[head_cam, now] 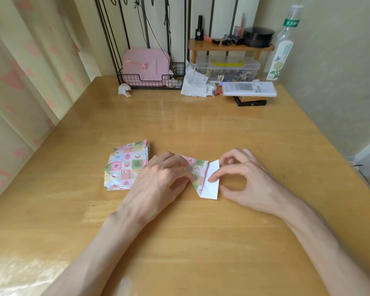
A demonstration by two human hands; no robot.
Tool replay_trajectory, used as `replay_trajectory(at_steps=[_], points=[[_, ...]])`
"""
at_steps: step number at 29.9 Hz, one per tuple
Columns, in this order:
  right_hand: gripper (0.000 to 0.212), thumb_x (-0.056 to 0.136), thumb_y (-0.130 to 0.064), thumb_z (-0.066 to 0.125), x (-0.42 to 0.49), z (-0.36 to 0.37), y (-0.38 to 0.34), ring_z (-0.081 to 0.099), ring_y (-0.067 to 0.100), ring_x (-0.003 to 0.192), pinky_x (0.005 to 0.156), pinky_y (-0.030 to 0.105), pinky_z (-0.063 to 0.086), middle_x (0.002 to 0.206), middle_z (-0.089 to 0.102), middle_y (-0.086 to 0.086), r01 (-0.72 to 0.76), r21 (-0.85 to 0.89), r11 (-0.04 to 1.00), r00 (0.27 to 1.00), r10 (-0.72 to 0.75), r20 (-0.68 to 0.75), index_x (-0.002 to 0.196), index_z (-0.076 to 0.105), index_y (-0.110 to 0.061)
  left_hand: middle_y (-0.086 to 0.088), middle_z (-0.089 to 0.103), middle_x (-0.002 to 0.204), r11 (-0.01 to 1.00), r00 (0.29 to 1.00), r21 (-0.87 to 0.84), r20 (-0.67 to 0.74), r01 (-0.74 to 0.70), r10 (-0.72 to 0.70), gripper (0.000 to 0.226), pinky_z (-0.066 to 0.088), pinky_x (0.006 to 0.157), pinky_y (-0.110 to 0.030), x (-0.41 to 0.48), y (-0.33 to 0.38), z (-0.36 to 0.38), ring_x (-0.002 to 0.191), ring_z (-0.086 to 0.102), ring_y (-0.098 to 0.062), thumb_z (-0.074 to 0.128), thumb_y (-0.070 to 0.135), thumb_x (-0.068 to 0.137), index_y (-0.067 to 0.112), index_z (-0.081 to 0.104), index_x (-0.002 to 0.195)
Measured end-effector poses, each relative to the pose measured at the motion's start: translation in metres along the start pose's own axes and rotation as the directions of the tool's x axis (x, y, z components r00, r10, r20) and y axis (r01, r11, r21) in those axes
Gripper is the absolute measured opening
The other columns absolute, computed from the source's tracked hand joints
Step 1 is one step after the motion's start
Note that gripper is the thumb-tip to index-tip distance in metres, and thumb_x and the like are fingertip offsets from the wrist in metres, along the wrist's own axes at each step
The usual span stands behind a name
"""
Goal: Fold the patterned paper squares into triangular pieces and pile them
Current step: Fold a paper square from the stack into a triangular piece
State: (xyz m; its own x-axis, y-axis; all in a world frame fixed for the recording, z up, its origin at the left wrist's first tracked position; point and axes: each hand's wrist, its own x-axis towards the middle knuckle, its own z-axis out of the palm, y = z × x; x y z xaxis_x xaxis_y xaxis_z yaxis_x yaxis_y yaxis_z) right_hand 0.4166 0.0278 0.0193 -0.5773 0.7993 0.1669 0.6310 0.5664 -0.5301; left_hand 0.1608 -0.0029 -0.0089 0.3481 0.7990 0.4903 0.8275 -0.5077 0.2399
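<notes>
Patterned paper sheet (pixel 198 170), 1, on the table (pixel 179 242), white flap (pixel 212 190) folded over: our left hand (pixel 158 178) presses it flat, our right hand (pixel 246 178) presses the flap with 1 forefinger. Stack of squares (pixel 126 165) lies just left.

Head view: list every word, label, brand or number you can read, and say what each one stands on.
"东方树": green neck label of the clear plastic bottle, back right; the label curves away after that.
Lower flowered label of that bottle: small print, too blurred to read.
Dark print on the white rectangular box, back right: too blurred to read.
Stack of patterned paper squares: small pictures only, no legible words.
</notes>
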Motion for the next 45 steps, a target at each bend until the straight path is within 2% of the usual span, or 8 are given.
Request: replay_trajectory(at_steps=[6,11,15,18,25,31,37,45], points=[[0.018,0.081,-0.028,0.082,0.002,0.002,-0.002,0.041,0.014,0.120,0.105,0.025,0.036,0.121,0.046,-0.013,0.063,-0.044,0.997,0.995,-0.066,-0.073,0.087,0.079,-0.044,0.018,0.067,0.106,1.000,0.998,-0.026,0.069,0.010,-0.008,0.010,0.049,0.081,-0.039,-0.002,-0.001,0.002,0.104,0.059,-0.013,0.066,0.028,0.097,0.034,0.073,0.101],[0.015,0.080,-0.035,0.082,0.000,0.004,-0.007,0.039,0.011,0.121,0.100,0.029,0.026,0.115,0.049,-0.021,0.062,-0.125,0.990,0.998,-0.065,-0.020,0.086,0.077,-0.048,0.018,0.063,0.112,0.999,0.993,-0.048,0.117,0.026,-0.020,0.021,0.047,0.081,-0.036,-0.003,0.005,0.001,0.103,0.060,-0.013,0.056,0.049,0.099,0.037,0.071,0.107],[0.009,0.084,-0.050,0.076,-0.002,0.005,-0.005,0.043,0.008,0.120,0.102,0.030,0.025,0.109,0.059,-0.024,0.076,-0.058,0.995,0.994,-0.071,0.080,0.092,0.077,-0.047,0.021,0.062,0.112,0.994,0.991,-0.075,0.114,0.078,-0.069,0.025,0.048,0.084,-0.037,-0.002,0.007,0.003,0.101,0.056,-0.009,0.060,0.059,0.094,0.039,0.070,0.105],[0.009,0.089,-0.048,0.072,0.000,0.004,0.000,0.047,0.008,0.121,0.106,0.032,0.025,0.110,0.062,-0.027,0.039,0.013,0.999,0.990,-0.041,0.134,0.095,0.078,-0.046,0.023,0.061,0.111,0.988,0.988,-0.102,0.112,0.120,-0.108,0.024,0.047,0.084,-0.036,-0.003,0.008,0.005,0.099,0.052,-0.005,0.063,0.060,0.090,0.040,0.070,0.103],[0.004,0.088,-0.042,0.076,0.006,0.015,0.001,0.059,0.009,0.103,0.100,0.041,0.042,0.096,0.069,-0.022,-0.022,0.189,0.982,0.999,0.013,0.050,0.092,0.077,-0.042,0.024,0.061,0.104,0.989,0.988,-0.093,0.115,0.115,-0.104,0.016,0.034,0.080,-0.028,-0.003,0.011,0.003,0.104,0.053,-0.007,0.065,0.055,0.090,0.041,0.071,0.096],[0.008,0.086,-0.034,0.081,0.008,0.025,0.001,0.060,0.010,0.094,0.091,0.031,0.047,0.083,0.068,-0.016,-0.053,0.222,0.974,0.998,0.059,-0.019,0.092,0.078,-0.038,0.025,0.061,0.101,0.978,0.983,-0.143,0.130,0.151,-0.133,0.013,0.033,0.081,-0.026,-0.003,0.012,0.001,0.103,0.053,-0.002,0.069,0.053,0.090,0.041,0.072,0.094],[0.012,0.086,-0.025,0.081,0.009,0.028,-0.002,0.058,0.011,0.091,0.084,0.018,0.042,0.080,0.068,-0.016,-0.071,0.234,0.970,0.996,0.083,-0.042,0.094,0.078,-0.034,0.030,0.058,0.101,0.970,0.979,-0.163,0.123,0.180,-0.161,0.028,0.033,0.085,-0.023,-0.003,0.015,0.004,0.103,0.049,0.008,0.068,0.069,0.085,0.042,0.071,0.094],[0.013,0.085,-0.025,0.082,0.009,0.030,-0.006,0.057,0.011,0.089,0.080,0.017,0.043,0.078,0.066,-0.015,-0.126,0.254,0.959,0.987,0.146,-0.062,0.094,0.079,-0.034,0.028,0.060,0.102,0.957,0.971,-0.194,0.150,0.216,-0.189,0.027,0.036,0.087,-0.026,-0.002,0.016,0.004,0.105,0.050,0.005,0.070,0.067,0.082,0.043,0.070,0.095]])
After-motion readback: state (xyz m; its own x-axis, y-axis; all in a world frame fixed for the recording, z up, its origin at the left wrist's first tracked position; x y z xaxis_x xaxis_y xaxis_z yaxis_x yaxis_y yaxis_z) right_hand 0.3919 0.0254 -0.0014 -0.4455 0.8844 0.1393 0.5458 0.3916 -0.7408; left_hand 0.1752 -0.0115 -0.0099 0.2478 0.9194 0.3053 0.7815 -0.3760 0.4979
